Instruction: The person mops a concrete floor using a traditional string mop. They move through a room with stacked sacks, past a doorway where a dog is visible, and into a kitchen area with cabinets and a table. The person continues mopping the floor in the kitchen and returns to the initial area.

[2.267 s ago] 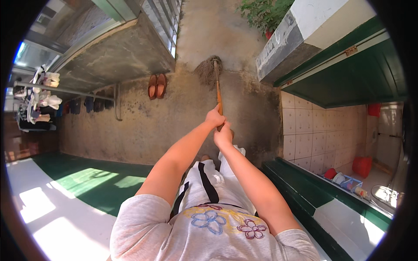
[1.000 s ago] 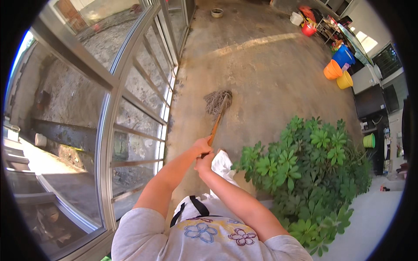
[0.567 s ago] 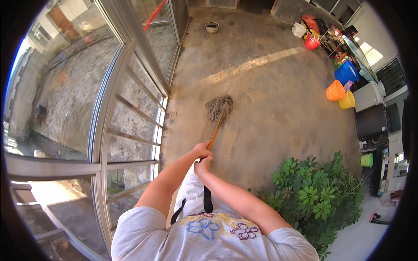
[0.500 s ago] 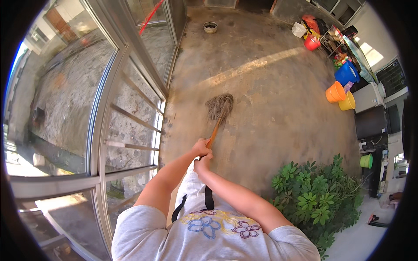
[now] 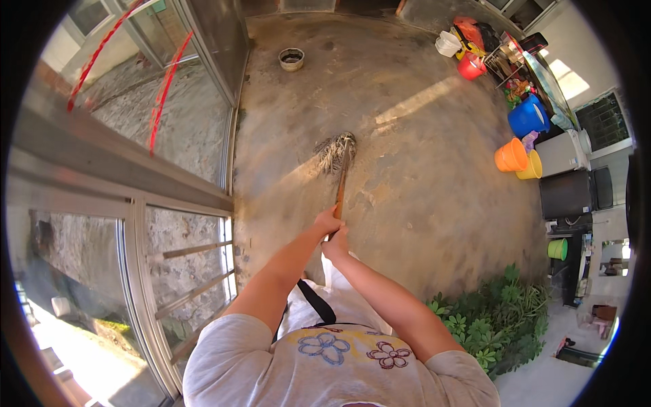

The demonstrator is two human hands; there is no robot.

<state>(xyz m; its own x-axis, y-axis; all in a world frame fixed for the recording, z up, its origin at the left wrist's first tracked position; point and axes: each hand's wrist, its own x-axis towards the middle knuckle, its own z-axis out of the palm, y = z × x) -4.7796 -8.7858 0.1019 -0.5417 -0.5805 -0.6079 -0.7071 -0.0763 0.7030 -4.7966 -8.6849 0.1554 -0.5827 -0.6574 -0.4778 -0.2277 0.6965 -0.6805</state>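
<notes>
Both my hands are wrapped round the wooden handle of a string mop [image 5: 333, 153]. My left hand [image 5: 328, 220] grips it a little farther along, toward the mop head. Close behind, my right hand [image 5: 336, 243] holds the handle nearer to my body. The grey, stringy mop head rests on the worn concrete floor [image 5: 407, 224] ahead of me, at the edge of a strip of sunlight. Its strands fan out to the left of the handle.
Glass panels in a metal frame [image 5: 135, 203] run along the left. A round basin [image 5: 291, 60] stands far ahead. Along the right are a red bucket [image 5: 471, 66], a blue bin [image 5: 529, 117], an orange bucket [image 5: 511, 155] and a yellow bucket [image 5: 531, 165]. A leafy plant [image 5: 488, 322] is at the near right.
The mop handle has swung more upright in view, and both hands have shifted slightly right with it. My view has moved, so the basin and buckets appear farther left.
</notes>
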